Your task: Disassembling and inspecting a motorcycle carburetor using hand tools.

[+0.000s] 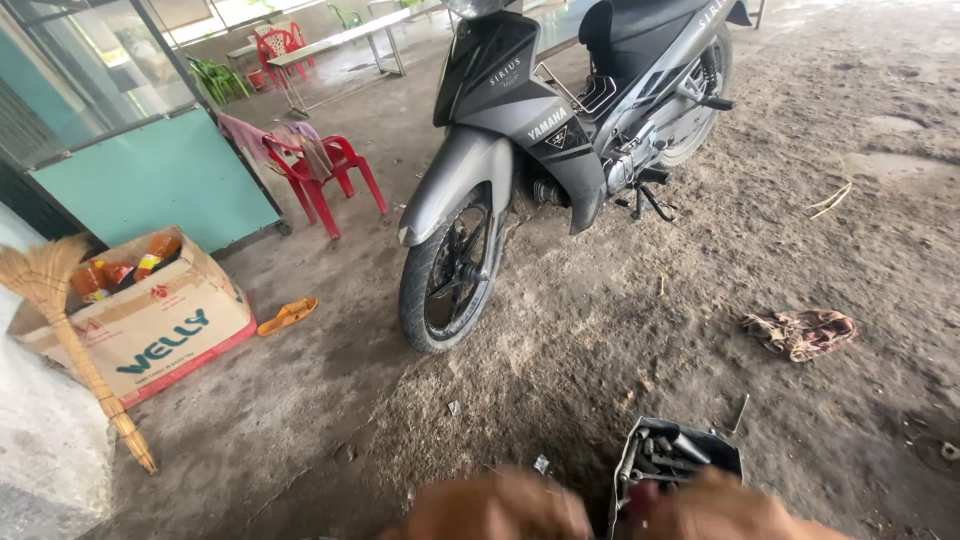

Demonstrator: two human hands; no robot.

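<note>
Both blurred hands, left hand (497, 508) and right hand (722, 508), hover at the near tool bag (668, 462), grip unreadable; the far motorcycle (560, 140) stands untouched.

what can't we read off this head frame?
- Head view: both hands, left hand and right hand, motion-blurred and cut by the bottom edge; grip unreadable.
- Tool bag: contents dark, too small to identify.
- Motorcycle: handlebars cut by the top edge.

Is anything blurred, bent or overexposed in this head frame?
Head view: both hands, left and right, are blurred at the bottom edge; the motorcycle and tool bag are sharp; lines bow toward the corners; daylight washes out the top left.
</note>
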